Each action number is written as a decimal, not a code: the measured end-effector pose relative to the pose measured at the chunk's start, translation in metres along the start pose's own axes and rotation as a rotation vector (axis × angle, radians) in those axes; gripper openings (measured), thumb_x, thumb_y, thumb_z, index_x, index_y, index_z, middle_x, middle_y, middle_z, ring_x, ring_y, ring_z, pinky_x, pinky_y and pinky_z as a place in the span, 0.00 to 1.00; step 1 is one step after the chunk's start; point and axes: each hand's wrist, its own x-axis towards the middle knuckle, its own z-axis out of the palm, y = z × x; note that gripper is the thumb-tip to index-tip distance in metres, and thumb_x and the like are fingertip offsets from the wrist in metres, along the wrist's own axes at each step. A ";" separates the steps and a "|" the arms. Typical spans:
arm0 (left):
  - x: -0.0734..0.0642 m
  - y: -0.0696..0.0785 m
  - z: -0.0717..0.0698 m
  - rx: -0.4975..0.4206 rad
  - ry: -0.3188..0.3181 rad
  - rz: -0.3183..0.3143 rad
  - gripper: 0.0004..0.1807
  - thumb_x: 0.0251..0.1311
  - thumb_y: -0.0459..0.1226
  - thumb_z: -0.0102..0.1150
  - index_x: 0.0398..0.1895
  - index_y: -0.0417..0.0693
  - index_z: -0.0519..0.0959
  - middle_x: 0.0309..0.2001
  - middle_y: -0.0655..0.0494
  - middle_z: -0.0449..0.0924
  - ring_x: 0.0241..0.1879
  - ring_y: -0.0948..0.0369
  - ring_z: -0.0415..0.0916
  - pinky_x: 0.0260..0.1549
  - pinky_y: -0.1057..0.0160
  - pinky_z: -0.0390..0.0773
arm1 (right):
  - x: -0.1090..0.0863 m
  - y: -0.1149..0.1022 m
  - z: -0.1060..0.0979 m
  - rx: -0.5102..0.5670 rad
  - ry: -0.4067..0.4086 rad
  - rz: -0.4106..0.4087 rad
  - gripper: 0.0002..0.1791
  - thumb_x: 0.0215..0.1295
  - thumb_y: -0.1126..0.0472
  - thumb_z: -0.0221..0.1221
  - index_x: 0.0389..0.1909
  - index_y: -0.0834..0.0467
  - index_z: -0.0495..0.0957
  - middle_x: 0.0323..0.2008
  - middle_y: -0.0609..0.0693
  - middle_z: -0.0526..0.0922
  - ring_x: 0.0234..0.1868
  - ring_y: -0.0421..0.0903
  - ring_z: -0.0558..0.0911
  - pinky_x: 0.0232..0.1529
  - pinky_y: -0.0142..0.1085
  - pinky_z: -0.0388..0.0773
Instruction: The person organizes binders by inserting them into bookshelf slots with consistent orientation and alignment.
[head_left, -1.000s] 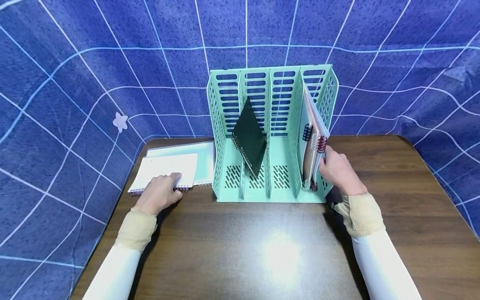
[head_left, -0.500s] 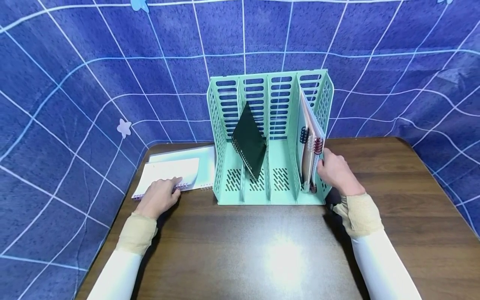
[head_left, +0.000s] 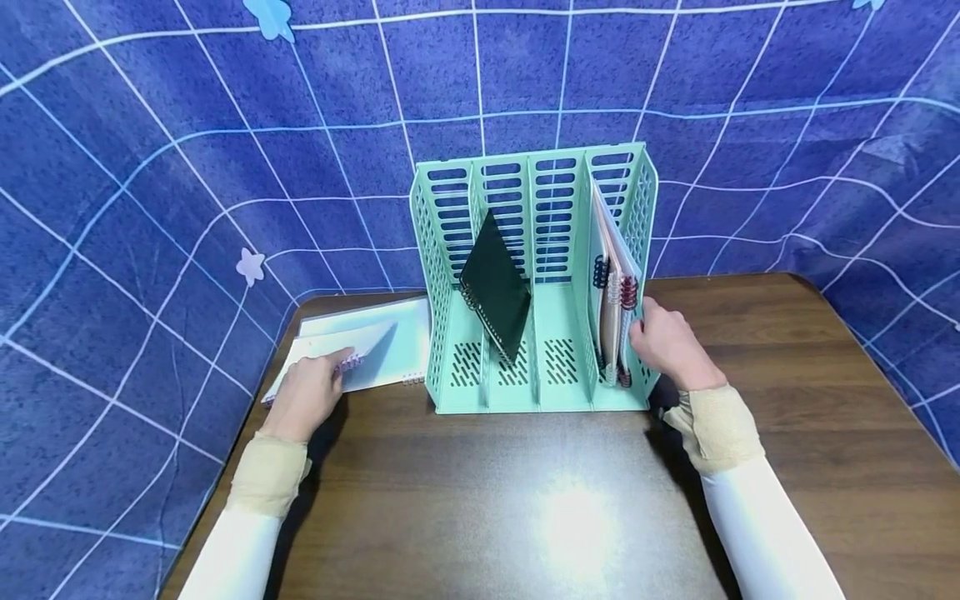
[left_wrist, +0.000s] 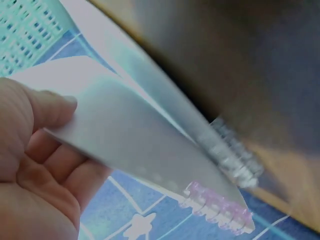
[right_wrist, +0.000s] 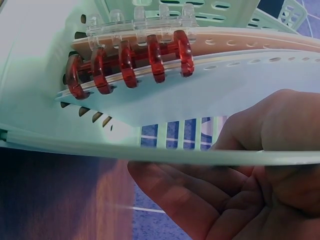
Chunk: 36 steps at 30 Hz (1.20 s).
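Observation:
In the head view my left hand (head_left: 300, 404) pinches a white notebook (head_left: 330, 342) with purple spiral rings at the table's left, its right side raised off a pale-blue spiral notebook (head_left: 405, 346). The left wrist view shows the thumb on one face of the white notebook (left_wrist: 125, 115) and fingers behind it. My right hand (head_left: 675, 346) grips the right side wall of a mint-green file rack (head_left: 564, 308); in the right wrist view its thumb lies inside the wall (right_wrist: 200, 157) and its fingers outside. Spiral notebooks (head_left: 613, 250) stand upright in the rack's rightmost compartment.
A black spiral notebook (head_left: 497, 287) leans aslant in the rack's left half. The brown wooden table (head_left: 480, 508) bears a bright glare spot. Blue grid-patterned cloth (head_left: 337, 75) hangs behind and along the left.
My left hand has taken hold of the white notebook's edge and tilted its right side up, uncovering more of the pale-blue notebook. My right hand keeps its grip on the rack. The head view has shifted slightly.

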 end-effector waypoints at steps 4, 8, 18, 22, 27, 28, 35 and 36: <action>0.002 0.002 -0.013 0.001 0.091 -0.038 0.26 0.55 0.25 0.59 0.59 0.43 0.84 0.32 0.28 0.83 0.25 0.31 0.80 0.26 0.34 0.74 | 0.000 0.000 0.000 0.004 -0.003 0.003 0.17 0.70 0.62 0.44 0.52 0.70 0.69 0.36 0.71 0.77 0.35 0.63 0.77 0.40 0.58 0.75; 0.003 0.006 -0.028 -0.013 0.188 -0.040 0.27 0.53 0.25 0.58 0.59 0.44 0.84 0.31 0.28 0.83 0.23 0.30 0.78 0.25 0.32 0.73 | 0.000 0.001 0.000 0.007 -0.003 0.002 0.18 0.70 0.62 0.44 0.53 0.71 0.69 0.37 0.72 0.78 0.36 0.64 0.78 0.40 0.59 0.75; 0.003 0.036 -0.072 -0.132 0.386 -0.177 0.27 0.59 0.26 0.54 0.62 0.48 0.83 0.38 0.29 0.85 0.27 0.30 0.79 0.30 0.33 0.73 | 0.001 0.001 0.002 0.011 -0.019 0.006 0.20 0.71 0.62 0.44 0.56 0.72 0.68 0.38 0.72 0.78 0.36 0.63 0.78 0.40 0.59 0.75; 0.003 0.055 -0.092 -0.186 0.481 -0.211 0.22 0.65 0.29 0.53 0.59 0.53 0.85 0.38 0.34 0.87 0.30 0.35 0.84 0.31 0.37 0.76 | 0.001 0.001 0.002 0.009 -0.018 0.004 0.22 0.71 0.62 0.44 0.58 0.73 0.68 0.39 0.74 0.78 0.38 0.65 0.79 0.41 0.61 0.75; 0.003 0.080 -0.114 -0.211 0.612 -0.239 0.12 0.70 0.36 0.56 0.45 0.50 0.89 0.29 0.44 0.89 0.24 0.56 0.83 0.21 0.66 0.72 | 0.001 0.000 0.000 0.008 -0.031 0.017 0.23 0.71 0.61 0.43 0.60 0.73 0.67 0.40 0.73 0.78 0.38 0.63 0.78 0.42 0.60 0.76; 0.003 0.085 -0.118 -0.216 0.636 -0.249 0.11 0.70 0.37 0.57 0.42 0.48 0.89 0.27 0.45 0.88 0.23 0.62 0.80 0.20 0.71 0.68 | 0.001 0.000 0.000 0.009 -0.034 0.020 0.23 0.71 0.62 0.43 0.60 0.73 0.66 0.39 0.72 0.77 0.38 0.63 0.78 0.41 0.59 0.76; 0.000 0.122 -0.144 -0.335 0.772 -0.284 0.10 0.66 0.36 0.61 0.40 0.43 0.91 0.29 0.44 0.89 0.24 0.87 0.73 0.24 0.84 0.67 | 0.001 -0.002 -0.002 0.010 -0.040 0.025 0.23 0.72 0.62 0.43 0.60 0.73 0.66 0.39 0.71 0.77 0.38 0.61 0.77 0.42 0.58 0.76; -0.001 0.126 -0.147 -0.357 0.787 -0.285 0.10 0.66 0.36 0.62 0.40 0.43 0.91 0.29 0.44 0.89 0.24 0.86 0.74 0.24 0.84 0.67 | 0.001 -0.001 -0.002 0.010 -0.038 0.024 0.23 0.72 0.62 0.43 0.60 0.73 0.66 0.39 0.71 0.77 0.38 0.61 0.77 0.42 0.58 0.76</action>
